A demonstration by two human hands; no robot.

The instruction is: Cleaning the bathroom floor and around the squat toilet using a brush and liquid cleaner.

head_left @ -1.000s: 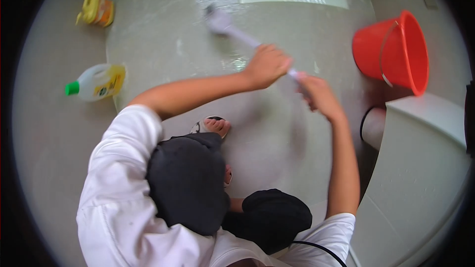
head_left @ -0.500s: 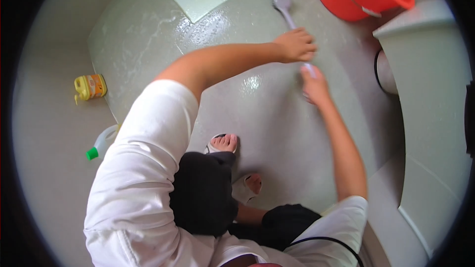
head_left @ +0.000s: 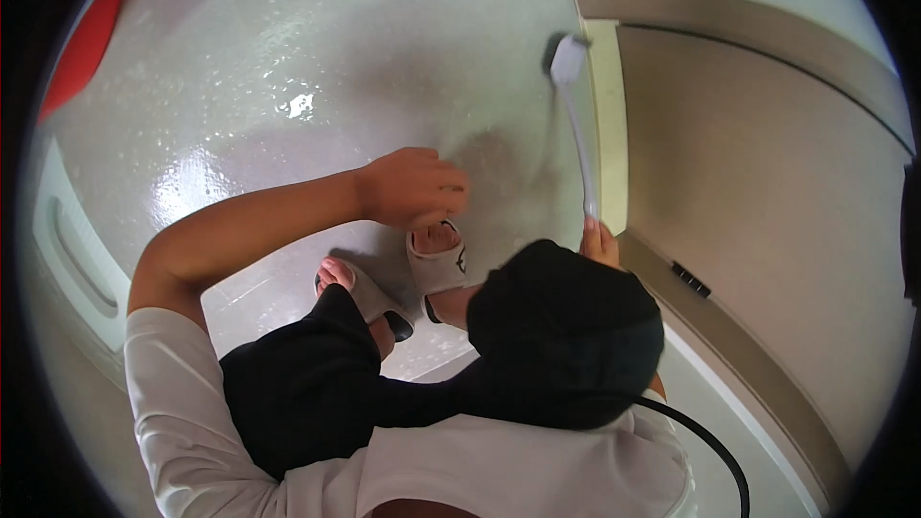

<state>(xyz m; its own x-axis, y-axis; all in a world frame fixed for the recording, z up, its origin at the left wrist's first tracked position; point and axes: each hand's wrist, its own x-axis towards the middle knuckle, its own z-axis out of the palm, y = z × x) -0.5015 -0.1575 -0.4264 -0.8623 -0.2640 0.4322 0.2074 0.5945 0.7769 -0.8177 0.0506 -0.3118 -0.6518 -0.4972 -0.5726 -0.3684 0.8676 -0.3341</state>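
Observation:
I crouch over a wet, glossy grey floor (head_left: 317, 48). My right hand (head_left: 600, 242) grips the end of a long pale-handled scrub brush (head_left: 579, 134). Its head (head_left: 568, 59) rests on the floor beside the cream door sill (head_left: 606, 125). My left hand (head_left: 414, 187) hovers above my knees with its fingers curled, off the handle and holding nothing that I can see. My feet are in grey slippers (head_left: 436, 264) below that hand. My black-clad knee hides most of the right hand.
A red bucket (head_left: 82, 38) shows at the upper left edge. A white floor fixture (head_left: 77, 259) lies along the left. A beige door (head_left: 767, 201) fills the right side. A black cable (head_left: 715, 451) curves at lower right.
The view has swung round, so the bucket now sits at the left. The brush head has moved over to the door sill. My left hand has come off the handle.

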